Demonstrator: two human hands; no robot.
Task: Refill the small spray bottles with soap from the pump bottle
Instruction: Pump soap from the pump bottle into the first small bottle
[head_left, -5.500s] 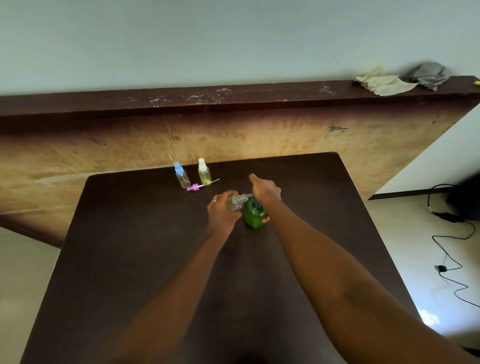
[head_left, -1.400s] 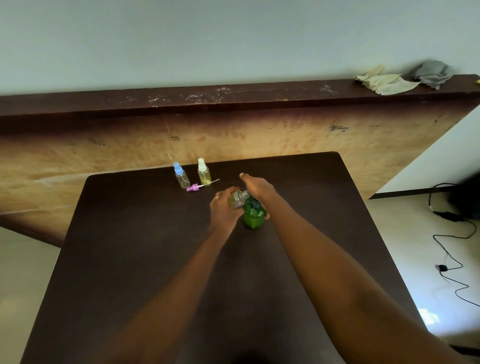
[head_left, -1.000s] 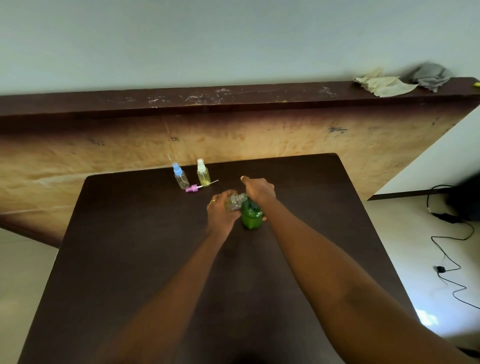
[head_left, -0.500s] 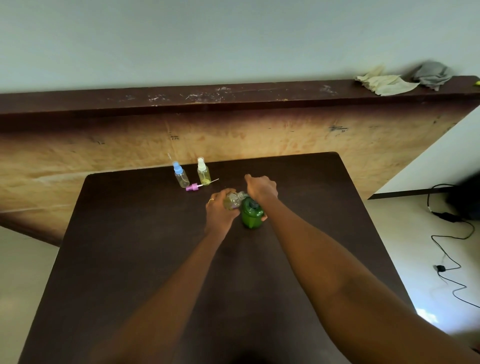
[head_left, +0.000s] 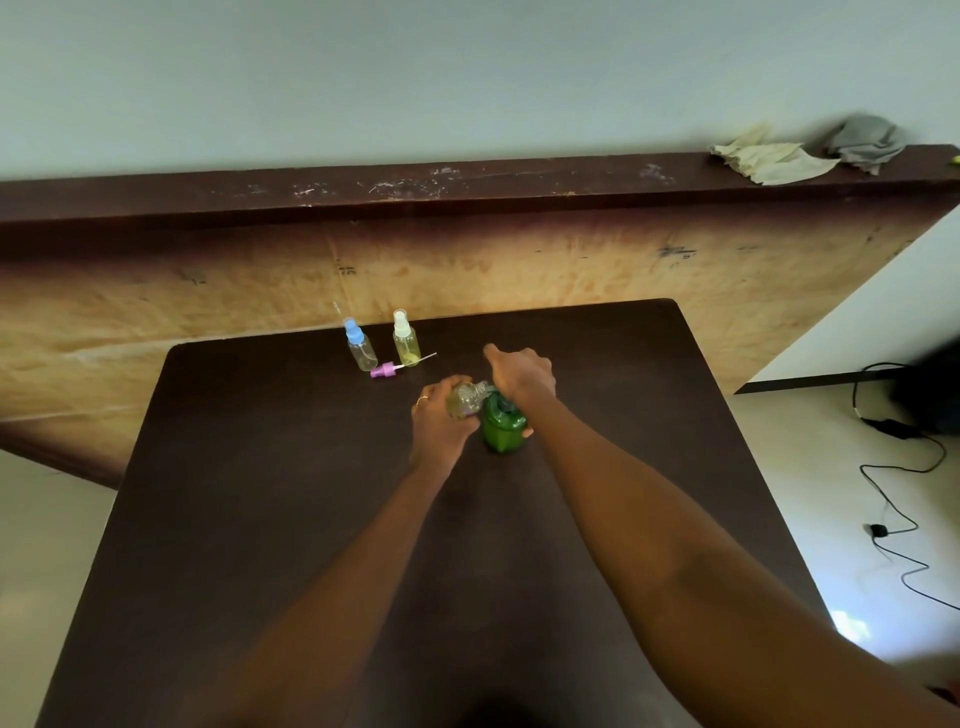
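on the dark bench (head_left: 260, 519) the left hand (head_left: 441, 421) is wrapped round an uncapped small spray bottle (head_left: 464, 400), tilting its mouth to the spout of the green pump bottle (head_left: 501, 428). the right hand (head_left: 522, 376) is curled over the pump head. i'd say this fill is midway. just beyond lies its purple spray cap (head_left: 384, 370), yet to go on. at the far edge stand a white-capped bottle (head_left: 405, 340) holding some yellow liquid and a blue-capped bottle (head_left: 360, 345) that looks nearly clear, probably still to fill.
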